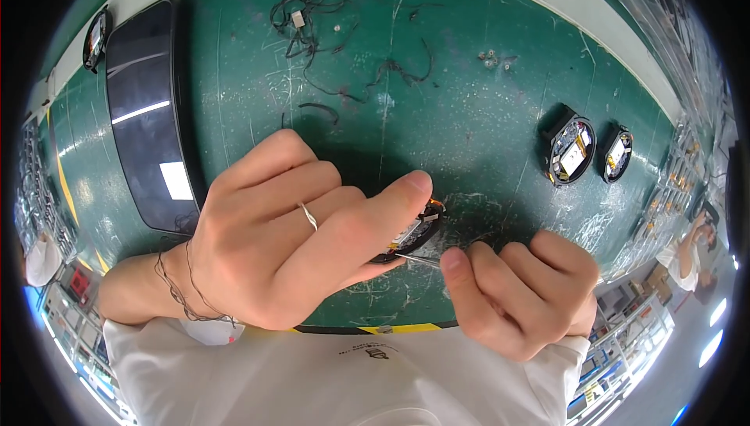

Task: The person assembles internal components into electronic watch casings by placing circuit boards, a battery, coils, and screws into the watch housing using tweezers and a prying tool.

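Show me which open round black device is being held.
The round device in the left hand; the one at upper left and the two at right lie untouched.

The person wears a white shirt (312, 383) with short sleeves (129, 356) and a small dark print (376, 354). The left hand (273, 238) has a slim silver ring (309, 217); thin dark strands (166, 281) circle its wrist.
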Motion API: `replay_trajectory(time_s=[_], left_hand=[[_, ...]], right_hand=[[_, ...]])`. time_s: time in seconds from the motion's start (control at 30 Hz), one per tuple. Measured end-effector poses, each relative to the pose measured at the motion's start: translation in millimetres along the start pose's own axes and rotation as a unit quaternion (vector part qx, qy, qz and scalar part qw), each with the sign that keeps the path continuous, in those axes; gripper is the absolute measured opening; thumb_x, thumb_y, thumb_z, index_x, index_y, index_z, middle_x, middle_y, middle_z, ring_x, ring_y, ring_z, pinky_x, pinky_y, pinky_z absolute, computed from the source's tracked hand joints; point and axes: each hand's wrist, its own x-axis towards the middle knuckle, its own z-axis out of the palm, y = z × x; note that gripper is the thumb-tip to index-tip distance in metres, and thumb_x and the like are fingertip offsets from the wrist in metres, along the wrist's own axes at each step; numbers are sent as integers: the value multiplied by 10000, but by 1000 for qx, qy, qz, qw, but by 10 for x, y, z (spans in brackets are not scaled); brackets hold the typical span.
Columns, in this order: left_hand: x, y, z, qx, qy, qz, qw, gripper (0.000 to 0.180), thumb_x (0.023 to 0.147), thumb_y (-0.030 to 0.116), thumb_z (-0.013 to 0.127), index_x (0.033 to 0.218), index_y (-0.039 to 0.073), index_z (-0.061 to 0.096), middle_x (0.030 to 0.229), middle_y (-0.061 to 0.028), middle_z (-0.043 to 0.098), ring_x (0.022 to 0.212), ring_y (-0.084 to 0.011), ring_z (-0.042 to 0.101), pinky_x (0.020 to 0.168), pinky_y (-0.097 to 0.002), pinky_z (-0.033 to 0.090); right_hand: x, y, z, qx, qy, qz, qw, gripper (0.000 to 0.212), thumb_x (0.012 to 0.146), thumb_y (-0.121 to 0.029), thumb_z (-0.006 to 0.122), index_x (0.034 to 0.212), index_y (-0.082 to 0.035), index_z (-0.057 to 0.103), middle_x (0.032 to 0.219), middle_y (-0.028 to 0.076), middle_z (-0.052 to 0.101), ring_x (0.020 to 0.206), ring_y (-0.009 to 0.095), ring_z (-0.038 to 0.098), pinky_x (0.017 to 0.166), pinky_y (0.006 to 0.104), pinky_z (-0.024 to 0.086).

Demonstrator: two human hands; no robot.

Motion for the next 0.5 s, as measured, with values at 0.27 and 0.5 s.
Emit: replay_trajectory(time_s=[0.27, 0.5], left_hand=[[9, 7, -2, -9, -4, -9, 1000, 730, 634, 243, 988, 1208, -82, 676, 881, -35, 727, 533, -134, 491, 604, -300, 392], [31, 35, -9, 0, 4, -6, 1000, 728, 638, 234, 995, 1219, -64, 676, 745, 5, 633, 531, -150, 468, 609, -310, 389]], right_hand=[[3, 58, 8, 16, 33, 8, 999, 185, 699, -26, 758, 865, -27, 675, 712, 10, 585, 519, 88, 446, 477, 252, 225], [-23, 115, -2, 74, 42, 43, 995, 252, 670, 4, 749, 914, 8, 683, 690, -3, 544, 483, 90, 428, 450, 261, 226]])
